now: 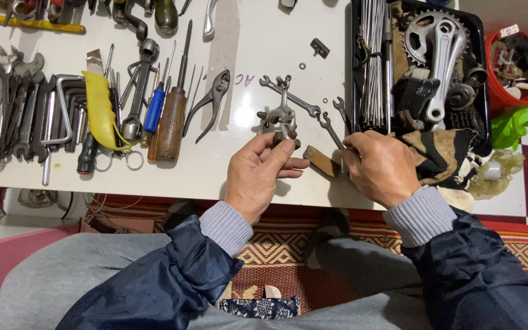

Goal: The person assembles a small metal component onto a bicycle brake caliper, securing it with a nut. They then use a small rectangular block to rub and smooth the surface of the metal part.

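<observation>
Brake caliper (281, 119) at table (245, 55) centre, pinched at its lower end by left hand (258, 174). Right hand (379, 166), at 3 o'clock, closed on a spanner (332, 131). Step: apparently working a caliper nut; seating the spanner squarely matters. Pliers (212, 101) at 9 o'clock.

Two hands working a small metal part at the edge of a white table

At lower centre the left hand (258, 174) pinches a metal brake caliper (281, 122); the right hand (379, 166) grips a brown-handled tool (320, 160) beside it. Wrenches (7, 104) lie upper left, a black tray (481, 73) of bicycle parts upper right.
</observation>
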